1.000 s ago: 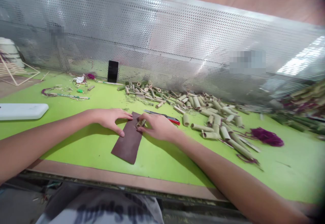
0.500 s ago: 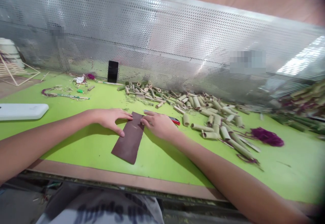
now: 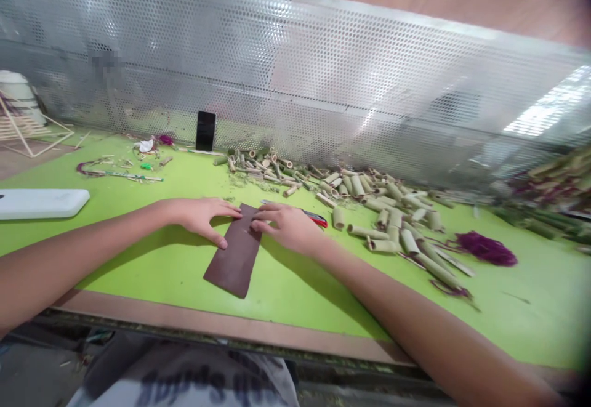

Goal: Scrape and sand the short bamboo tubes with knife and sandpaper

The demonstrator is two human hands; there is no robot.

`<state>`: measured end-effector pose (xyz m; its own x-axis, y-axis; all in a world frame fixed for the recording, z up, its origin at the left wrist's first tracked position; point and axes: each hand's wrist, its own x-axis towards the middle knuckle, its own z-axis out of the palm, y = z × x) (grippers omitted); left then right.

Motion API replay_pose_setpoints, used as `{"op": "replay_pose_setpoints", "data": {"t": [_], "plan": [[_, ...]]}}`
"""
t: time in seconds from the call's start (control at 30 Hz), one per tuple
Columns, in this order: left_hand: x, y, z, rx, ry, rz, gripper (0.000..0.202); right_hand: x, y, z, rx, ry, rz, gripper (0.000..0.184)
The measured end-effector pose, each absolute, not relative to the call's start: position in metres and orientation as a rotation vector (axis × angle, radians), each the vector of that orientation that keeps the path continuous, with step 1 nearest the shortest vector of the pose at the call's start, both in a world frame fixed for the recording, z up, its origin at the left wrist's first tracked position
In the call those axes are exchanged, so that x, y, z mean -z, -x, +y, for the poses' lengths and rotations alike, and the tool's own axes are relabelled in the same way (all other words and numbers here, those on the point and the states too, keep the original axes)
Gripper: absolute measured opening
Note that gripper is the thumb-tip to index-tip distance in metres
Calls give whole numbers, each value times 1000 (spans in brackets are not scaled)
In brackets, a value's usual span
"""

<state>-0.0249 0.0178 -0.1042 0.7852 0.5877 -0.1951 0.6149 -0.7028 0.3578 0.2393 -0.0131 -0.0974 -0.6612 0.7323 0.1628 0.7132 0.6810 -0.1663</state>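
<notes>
A brown rectangular sheet, apparently sandpaper (image 3: 235,259), lies slanted on the green tabletop between my hands. My left hand (image 3: 203,219) is open over its left edge, with the thumb and fingertips spread and resting on it. On the opposite side, my right hand (image 3: 289,225) has its fingers bent and drawn together, the tips down on the sheet's upper right part. Whatever those fingers may pinch is too small or hidden to make out. A red and black utility knife (image 3: 317,218) lies partly behind my right hand.
Cut bamboo tubes (image 3: 355,186) are heaped behind and right of my hands. Purple yarn (image 3: 487,248) lies farther right. A phone (image 3: 205,131) leans on the perforated metal screen (image 3: 184,44). At left are a white device (image 3: 44,204) and a stick frame (image 3: 30,130).
My right fingertips have slid slightly left and down across the brown sheet. My left hand stays in place, and the sheet has hardly shifted.
</notes>
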Motion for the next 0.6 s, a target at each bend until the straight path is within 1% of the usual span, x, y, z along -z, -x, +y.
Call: {"op": "replay_pose_setpoints", "data": {"t": [0.07,0.1,0.17,0.23,0.3,0.37,0.47,0.6], "plan": [[103,24,17,105,-2563,914,101,97,-242,-11,-79,1317,-2672,36],[102,24,17,106,-2561,913,102,97,-240,-14,-69,1321,-2670,36],[102,24,16,101,-2561,911,102,97,-231,-27,-104,1174,-2692,31],[103,24,17,97,-2562,920,102,97,-220,-43,-229,983,-2718,25],[104,25,17,98,-2561,939,100,96,-213,-53,-373,918,-2717,27],[106,26,18,103,-2568,945,97,96,-213,-52,-427,943,-2699,30],[106,26,18,109,-2583,932,97,96,-224,-35,-297,1039,-2668,25],[105,26,17,106,-2564,927,100,97,-239,-14,-41,1288,-2575,32]]}}
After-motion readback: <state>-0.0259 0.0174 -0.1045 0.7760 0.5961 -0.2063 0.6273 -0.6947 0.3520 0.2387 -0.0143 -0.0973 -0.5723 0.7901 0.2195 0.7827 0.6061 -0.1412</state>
